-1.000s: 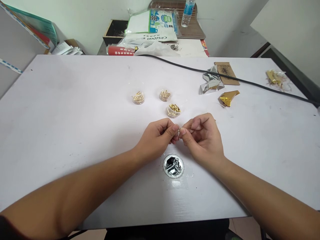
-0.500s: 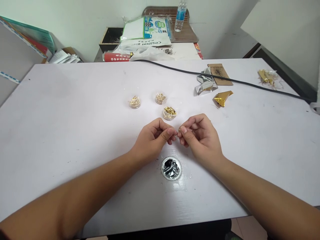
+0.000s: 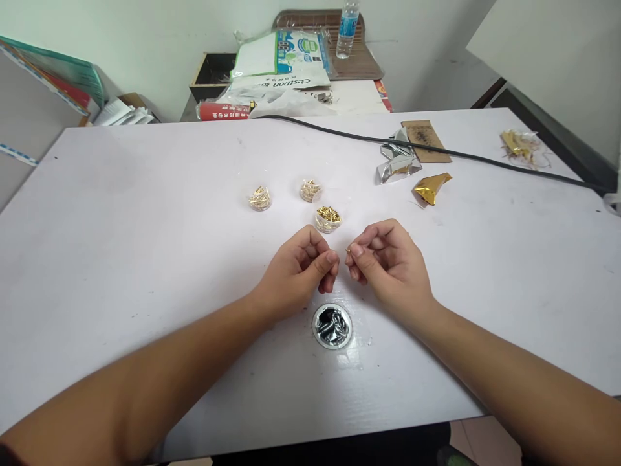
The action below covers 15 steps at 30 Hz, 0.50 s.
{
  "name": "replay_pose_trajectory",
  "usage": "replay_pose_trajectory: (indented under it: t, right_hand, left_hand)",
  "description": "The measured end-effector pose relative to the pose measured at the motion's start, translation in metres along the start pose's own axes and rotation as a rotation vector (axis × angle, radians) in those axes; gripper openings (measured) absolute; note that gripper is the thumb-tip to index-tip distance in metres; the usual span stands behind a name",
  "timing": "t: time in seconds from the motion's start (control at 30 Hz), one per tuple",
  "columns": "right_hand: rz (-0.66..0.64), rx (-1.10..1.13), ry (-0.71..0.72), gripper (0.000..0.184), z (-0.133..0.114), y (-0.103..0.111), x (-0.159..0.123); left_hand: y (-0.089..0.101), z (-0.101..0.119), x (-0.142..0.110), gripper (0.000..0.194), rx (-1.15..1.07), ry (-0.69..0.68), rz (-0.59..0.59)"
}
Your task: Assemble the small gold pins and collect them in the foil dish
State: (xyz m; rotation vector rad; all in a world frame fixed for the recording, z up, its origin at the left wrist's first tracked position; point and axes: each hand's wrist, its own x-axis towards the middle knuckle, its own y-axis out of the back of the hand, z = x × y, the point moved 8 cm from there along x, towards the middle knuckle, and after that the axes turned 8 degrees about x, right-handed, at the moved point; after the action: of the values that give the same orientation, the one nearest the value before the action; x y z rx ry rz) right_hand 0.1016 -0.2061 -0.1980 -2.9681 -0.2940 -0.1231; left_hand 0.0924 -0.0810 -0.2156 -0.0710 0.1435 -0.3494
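Observation:
My right hand (image 3: 388, 262) pinches a tiny gold-coloured metal pin (image 3: 348, 250) between thumb and forefinger. Just to its left, my left hand (image 3: 303, 268) is closed, thumb tip pressed to forefinger; whatever it may hold is too small or hidden to make out. A narrow gap separates the two hands. Beyond them stands a clear cup of short gold pieces (image 3: 328, 219). Behind it are a second cup with thin gold pins (image 3: 310, 190) and, farther left, a third such cup (image 3: 260, 198). Nearer me, below the hands, lies a round dish (image 3: 332, 326) with a dark, shiny, wrinkled inside.
A black cable (image 3: 339, 134) crosses the far side of the white table (image 3: 145, 259). Silver foil packaging (image 3: 398, 169), a gold foil bag (image 3: 431, 188) and a brown cardboard piece (image 3: 425, 141) lie at the back right. A water bottle (image 3: 347, 29) stands behind the table.
My hands have drawn slightly apart; the left fingertips have moved a little left, and its lower fingers have curled down. My right hand still pinches the small gold pin.

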Motion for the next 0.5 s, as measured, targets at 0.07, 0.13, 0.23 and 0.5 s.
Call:
replay_pose_trajectory:
  t: [0.07, 0.13, 0.23, 0.5]
  right_hand:
    - [0.000, 0.011, 0.002, 0.021, 0.0004, 0.0001, 0.0002]
    - [-0.001, 0.015, 0.000, 0.021, 0.0009, 0.0000, 0.0005]
    - [-0.008, 0.008, -0.003, 0.022, 0.0017, -0.0004, 0.0004]
    - [-0.040, -0.017, 0.041, 0.018, 0.0004, -0.0024, -0.0015]
  left_hand:
    - [0.0002, -0.0004, 0.0000, 0.025, -0.001, 0.009, -0.005]
    - [0.0009, -0.0015, -0.0003, 0.024, -0.008, 0.028, -0.003]
    - [0.0032, -0.0032, -0.0005, 0.021, -0.020, 0.051, 0.017]
    - [0.0083, -0.0044, 0.0021, 0.008, -0.024, 0.018, 0.068]
